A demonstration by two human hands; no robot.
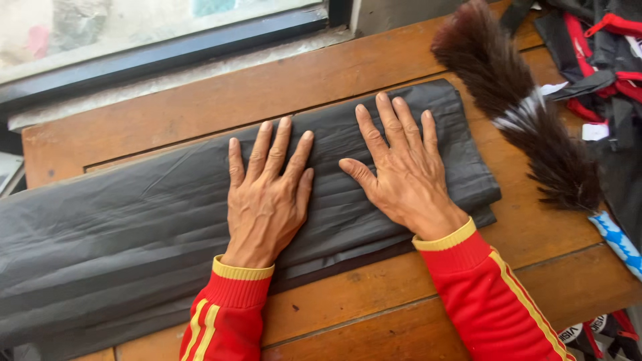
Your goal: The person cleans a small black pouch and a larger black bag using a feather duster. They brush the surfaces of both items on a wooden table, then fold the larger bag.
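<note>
Nearest, two red sleeves with yellow cuffs and stripes, entering from the bottom edge. Above them, left hand [267, 200] flat, palm down, fingers slightly spread, pressed onto the folded black plastic sheet [134, 227]. Right hand [401, 167] just beside it, also flat and open, fingers fanned, thumb pointing toward the left hand; grasping nothing, only pressing. Sheet lying lengthwise across the wooden table [374, 307], running off the left edge, its folded right end just past the right hand. To the right of that end, a brown feather duster [528, 127] with a white band, angled along the table, close to the sheet but apart from it; blue-and-white patterned handle [618, 244] lower right. Farther right, a heap of black and red fabric [602, 60]. Farthest, bare tabletop, then a window sill [167, 80] and dark window frame [160, 50].
</note>
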